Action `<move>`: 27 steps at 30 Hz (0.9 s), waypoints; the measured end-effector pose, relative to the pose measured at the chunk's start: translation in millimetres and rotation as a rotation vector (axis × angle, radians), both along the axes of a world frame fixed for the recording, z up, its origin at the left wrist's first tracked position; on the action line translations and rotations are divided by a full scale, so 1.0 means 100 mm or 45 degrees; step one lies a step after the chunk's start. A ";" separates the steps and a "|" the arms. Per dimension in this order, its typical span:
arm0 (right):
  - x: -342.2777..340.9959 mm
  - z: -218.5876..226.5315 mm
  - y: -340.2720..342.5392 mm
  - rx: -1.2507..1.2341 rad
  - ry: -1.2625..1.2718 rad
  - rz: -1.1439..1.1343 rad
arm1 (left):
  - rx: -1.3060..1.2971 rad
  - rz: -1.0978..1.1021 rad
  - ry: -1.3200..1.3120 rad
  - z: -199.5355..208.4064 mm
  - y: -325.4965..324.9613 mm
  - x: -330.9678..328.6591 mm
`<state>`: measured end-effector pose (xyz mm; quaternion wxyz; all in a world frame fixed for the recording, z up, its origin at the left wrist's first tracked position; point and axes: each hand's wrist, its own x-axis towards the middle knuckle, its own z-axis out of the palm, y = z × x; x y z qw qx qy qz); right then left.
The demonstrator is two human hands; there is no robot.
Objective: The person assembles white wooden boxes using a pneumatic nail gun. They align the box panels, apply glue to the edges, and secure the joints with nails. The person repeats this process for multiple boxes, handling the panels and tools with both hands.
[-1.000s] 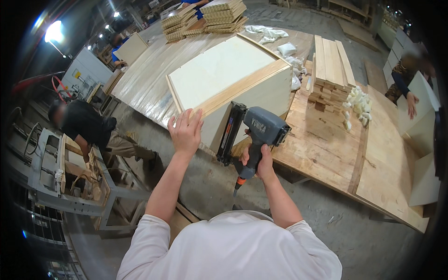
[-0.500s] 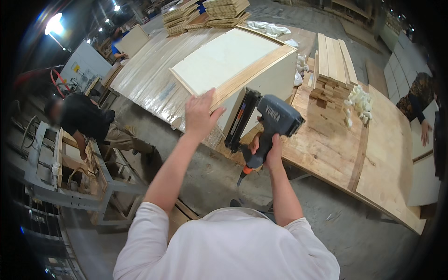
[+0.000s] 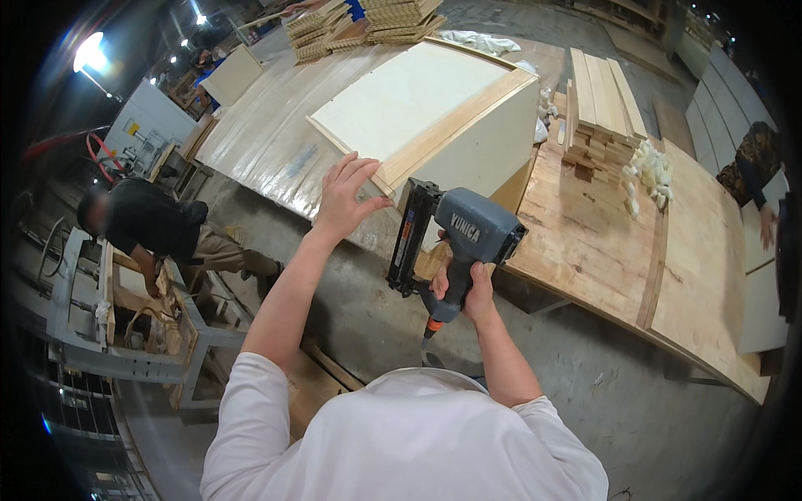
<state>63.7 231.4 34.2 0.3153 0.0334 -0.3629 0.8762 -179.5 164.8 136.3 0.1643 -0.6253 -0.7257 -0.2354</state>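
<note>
A wooden box (image 3: 468, 146) with a pale panel and a bare wood frame stands on the table ahead of me. At its near left corner, my left hand (image 3: 344, 196) grips the frame edge, fingers over the top and thumb spread along the end. My right hand (image 3: 474, 292) is closed round the handle of a grey and black nail gun (image 3: 480, 225). The gun's long magazine slants down at the left, close to the box's near end. An air hose hangs from the orange fitting under the handle. The gun hides part of the box's lower near end.
The box rests on a large wooden table (image 3: 576, 267). Stacked wood strips (image 3: 601, 117) and a heap of white gloves (image 3: 647, 175) lie to its right; panel stacks (image 3: 401, 21) stand behind. One person (image 3: 159, 217) bends over a metal frame at left; another person's hand (image 3: 767, 225) shows at far right.
The nail gun and my right hand have moved left and slightly down. My left hand has shifted a little left and down, its fingers now curled over the box's corner.
</note>
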 end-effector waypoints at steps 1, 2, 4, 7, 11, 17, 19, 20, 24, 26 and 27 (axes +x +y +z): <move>0.00 -0.02 0.00 -0.006 0.003 -0.001 | 0.013 -0.007 0.023 0.00 0.02 0.01; -0.01 -0.03 -0.01 -0.012 0.007 -0.003 | 0.026 -0.014 0.046 0.00 0.04 0.02; -0.01 -0.02 -0.04 0.002 0.002 -0.007 | 0.014 -0.072 0.022 0.03 0.04 -0.02; 0.00 0.04 -0.08 0.054 -0.016 -0.003 | -0.028 -0.140 -0.037 0.05 0.01 -0.07; -0.01 0.02 -0.11 0.083 -0.019 0.002 | -0.036 -0.196 -0.049 0.09 0.03 -0.07; 0.01 0.04 -0.08 0.095 -0.146 -0.098 | -0.055 -0.338 0.094 0.11 0.15 -0.26; 0.10 0.04 -0.11 0.088 -0.178 -0.141 | -0.023 -0.292 0.132 0.17 0.21 -0.48; 0.18 0.05 -0.17 0.099 -0.194 -0.161 | -0.009 -0.260 0.143 0.17 0.20 -0.63; 0.40 0.09 -0.41 0.196 -0.231 -0.251 | -0.035 -0.119 -0.029 0.14 0.04 -1.19; 0.48 0.01 -0.44 0.312 -0.305 -0.321 | 0.013 -0.125 0.115 0.16 0.12 -1.12; 0.53 -0.02 -0.47 0.370 -0.342 -0.344 | 0.058 -0.078 0.114 0.12 0.08 -1.03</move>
